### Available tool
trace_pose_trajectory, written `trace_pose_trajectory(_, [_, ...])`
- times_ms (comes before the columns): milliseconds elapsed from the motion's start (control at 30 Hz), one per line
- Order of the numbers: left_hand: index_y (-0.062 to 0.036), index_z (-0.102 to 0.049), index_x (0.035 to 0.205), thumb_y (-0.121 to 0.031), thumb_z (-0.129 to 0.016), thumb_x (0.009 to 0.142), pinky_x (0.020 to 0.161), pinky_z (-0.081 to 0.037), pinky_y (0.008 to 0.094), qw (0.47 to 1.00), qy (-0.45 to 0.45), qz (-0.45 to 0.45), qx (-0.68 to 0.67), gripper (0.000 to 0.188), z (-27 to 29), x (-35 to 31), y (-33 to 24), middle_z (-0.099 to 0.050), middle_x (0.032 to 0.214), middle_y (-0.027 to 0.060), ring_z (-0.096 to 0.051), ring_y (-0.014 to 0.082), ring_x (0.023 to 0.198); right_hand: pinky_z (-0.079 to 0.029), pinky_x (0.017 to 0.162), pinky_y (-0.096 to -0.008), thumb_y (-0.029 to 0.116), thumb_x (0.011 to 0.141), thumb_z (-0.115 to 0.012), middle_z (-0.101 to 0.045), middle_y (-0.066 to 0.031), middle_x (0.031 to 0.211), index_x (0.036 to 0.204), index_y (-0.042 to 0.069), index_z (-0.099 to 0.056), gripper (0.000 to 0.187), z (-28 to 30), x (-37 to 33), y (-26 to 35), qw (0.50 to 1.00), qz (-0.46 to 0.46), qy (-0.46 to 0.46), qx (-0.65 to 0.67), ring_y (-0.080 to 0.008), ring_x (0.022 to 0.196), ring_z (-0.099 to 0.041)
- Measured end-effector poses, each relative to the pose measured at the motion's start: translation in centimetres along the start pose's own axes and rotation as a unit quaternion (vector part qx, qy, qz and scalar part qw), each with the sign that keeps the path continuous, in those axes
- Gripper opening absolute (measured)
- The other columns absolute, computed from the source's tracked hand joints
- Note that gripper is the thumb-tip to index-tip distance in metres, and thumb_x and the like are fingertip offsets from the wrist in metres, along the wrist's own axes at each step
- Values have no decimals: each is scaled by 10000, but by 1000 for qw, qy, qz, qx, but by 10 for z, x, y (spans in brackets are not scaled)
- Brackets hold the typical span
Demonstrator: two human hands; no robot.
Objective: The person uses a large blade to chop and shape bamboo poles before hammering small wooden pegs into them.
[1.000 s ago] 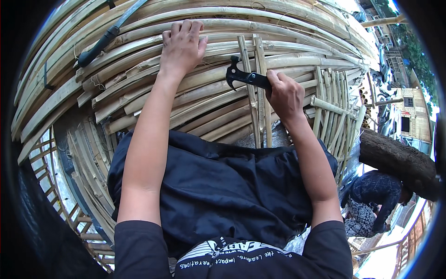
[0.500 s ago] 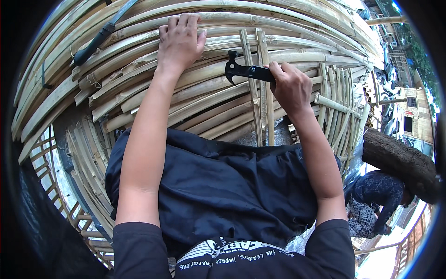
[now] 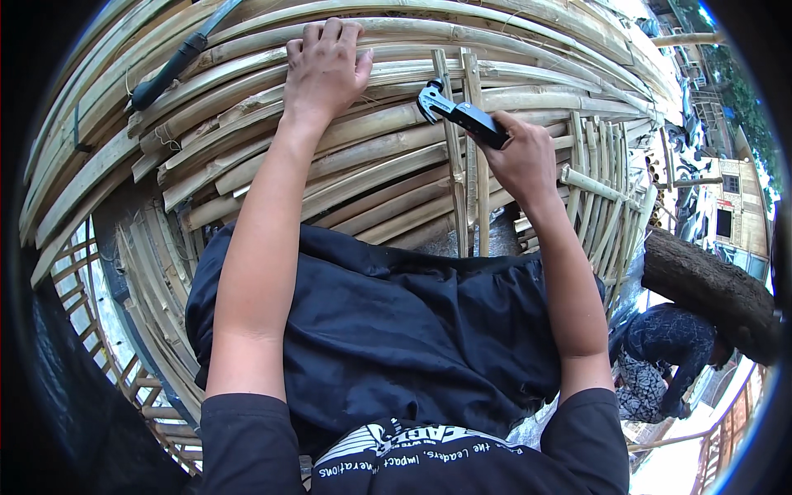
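My right hand (image 3: 522, 157) is wrapped round the black handle of a claw hammer (image 3: 460, 114). Its shiny claw head points away to the left, above two narrow upright bamboo slats (image 3: 478, 194) that cross the long split bamboo strips. On those strips (image 3: 388, 124) rests my left hand (image 3: 326, 70), its thumb held apart and its bent fingers lying over one strip; their tips are partly hidden. No nail can be made out near either hand.
A blade with a black handle (image 3: 169, 74) lies on the strips at the far left. A bamboo lattice (image 3: 598, 165) stands to the right. Beyond it are a thick log (image 3: 705, 280) and a stooping person (image 3: 668, 346). Dark cloth (image 3: 396, 322) covers my lap.
The hammer has turned in my right hand, so its head now shows silver and sits slightly further right. My left hand has shifted only a little to the right.
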State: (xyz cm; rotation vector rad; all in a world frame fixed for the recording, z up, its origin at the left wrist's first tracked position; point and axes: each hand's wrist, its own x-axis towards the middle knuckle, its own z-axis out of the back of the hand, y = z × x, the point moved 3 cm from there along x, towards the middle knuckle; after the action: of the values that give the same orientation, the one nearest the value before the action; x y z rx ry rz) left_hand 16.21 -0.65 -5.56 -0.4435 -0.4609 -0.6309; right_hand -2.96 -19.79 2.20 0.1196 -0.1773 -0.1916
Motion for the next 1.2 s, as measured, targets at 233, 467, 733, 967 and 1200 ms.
trace_pose_trajectory(233, [-153, -596, 1240, -362, -623, 948, 968, -421, 450, 1000, 5, -2, 14, 361, 3, 0, 0, -601, 1207, 31, -552, 257, 1166, -361, 487, -193, 338, 998, -684, -597, 34, 692, 1139, -6, -680, 372, 70, -7, 43, 879, -66, -18, 472, -15, 553, -486])
trace_pose_trajectory(467, [-158, -598, 1235, -360, -626, 945, 963, -421, 449, 1000, 3, -1, 13, 355, 2, 0, -3, -604, 1194, 23, -557, 245, 1153, -476, 523, -226, 317, 1093, -472, -687, -75, 820, 1133, -63, -615, 408, 95, -14, 59, 898, 65, -264, 346, -90, 602, -606])
trace_pose_trajectory(733, [-154, -639, 1213, -364, -635, 933, 898, -405, 454, 998, -40, -12, 41, 350, 6, -1, -6, -600, 1186, 10, -559, 222, 1119, -520, 679, -540, 116, 986, -578, -673, -293, 922, 1263, -33, -518, 320, -27, -24, 20, 983, -1, -139, 117, -494, 798, -661])
trace_pose_trajectory(967, [-55, -552, 1196, -369, -646, 865, 925, -382, 484, 998, -2, 14, 57, 466, 6, 2, -7, -544, 1147, 132, -494, 277, 1094, -534, 682, -538, 146, 987, -578, -683, -289, 945, 1275, -20, -515, 338, -32, -23, 22, 989, -28, -132, 54, -483, 806, -671])
trace_pose_trajectory(1200, [-68, -555, 1174, -341, -655, 856, 897, -382, 469, 999, 1, 15, 47, 431, 10, 3, -7, -543, 1102, 129, -501, 265, 1037, -527, 666, -547, 128, 967, -596, -679, -283, 933, 1293, -5, -480, 370, -32, -18, 24, 987, 4, -140, 82, -485, 805, -672])
